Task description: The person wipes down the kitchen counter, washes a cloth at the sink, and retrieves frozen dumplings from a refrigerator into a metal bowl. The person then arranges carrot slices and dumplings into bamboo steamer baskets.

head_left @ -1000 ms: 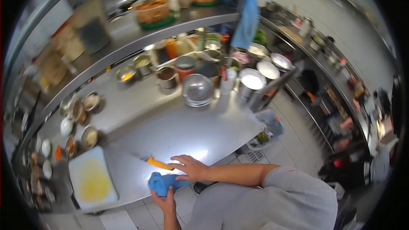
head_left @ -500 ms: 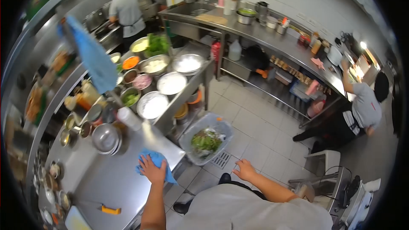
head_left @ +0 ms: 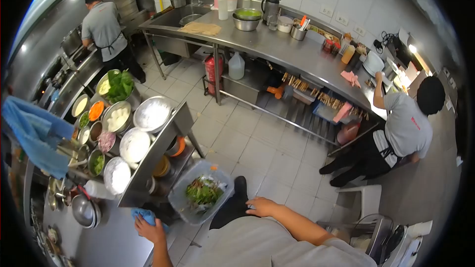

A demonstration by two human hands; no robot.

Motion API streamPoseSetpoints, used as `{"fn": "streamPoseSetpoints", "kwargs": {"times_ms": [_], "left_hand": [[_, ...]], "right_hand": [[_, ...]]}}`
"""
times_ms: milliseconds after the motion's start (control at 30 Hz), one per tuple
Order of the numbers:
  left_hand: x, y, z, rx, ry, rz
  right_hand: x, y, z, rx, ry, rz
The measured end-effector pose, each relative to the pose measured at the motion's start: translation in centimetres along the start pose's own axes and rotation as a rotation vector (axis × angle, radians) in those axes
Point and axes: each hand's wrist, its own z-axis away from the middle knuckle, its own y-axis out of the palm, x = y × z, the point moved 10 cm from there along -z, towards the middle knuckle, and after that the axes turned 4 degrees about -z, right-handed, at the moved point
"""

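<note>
Left hand (head_left: 149, 229) touches the blue cloth (head_left: 144, 212), grip unclear; right hand (head_left: 262, 206) loosely open, empty.

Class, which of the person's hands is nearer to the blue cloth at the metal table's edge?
Left. The left hand is touching the blue cloth; the right hand is apart from it, farther right in the picture, past the plastic tub.

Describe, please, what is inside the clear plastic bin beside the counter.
The bin holds green leafy scraps and some whitish bits. Whatever lies beneath the leafy heap is covered and cannot be seen.
</note>
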Motion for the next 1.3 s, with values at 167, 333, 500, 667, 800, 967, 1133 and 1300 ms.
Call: {"fn": "streamPoseSetpoints", "kwargs": {"times_ms": [167, 333, 500, 667, 800, 967, 1133, 1300], "left_hand": [[-22.5, 6.1, -1.9, 0.312, 0.054, 0.952], [-58.0, 1.3, -1.4, 0.979, 0.658, 1.320], [-70.0, -0.5, -9.7, 0.892, 0.926, 1.024], [-70.4, 8.4, -17.8, 1.038, 0.578, 0.900], [-70.8, 12.9, -22.2, 0.923, 0.401, 0.752], [-78.8, 9.8, -28.0, 0.857, 0.421, 0.669], [-81.3, 10.4, -34.9, 0.713, 0.528, 0.565], [-74.8, 9.8, -45.9, 0.702, 0.239, 0.607]], "right_hand": [[-1.0, -11.1, -10.0, 0.062, -0.196, -0.355], [-3.2, -27.0, -14.2, -0.080, 0.072, -1.468], [-16.3, -48.2, -13.7, -0.786, -0.164, -1.742], [-31.7, -67.4, -5.7, -1.597, 0.038, -1.004], [-39.0, -78.3, -10.1, -1.532, 0.798, -0.083], [-38.7, -88.0, -32.5, -1.130, 0.810, 0.203], [-15.3, -90.1, -55.2, -0.970, 0.329, 0.260], [-2.7, -90.5, -65.3, -0.980, -0.173, 0.217]]}}
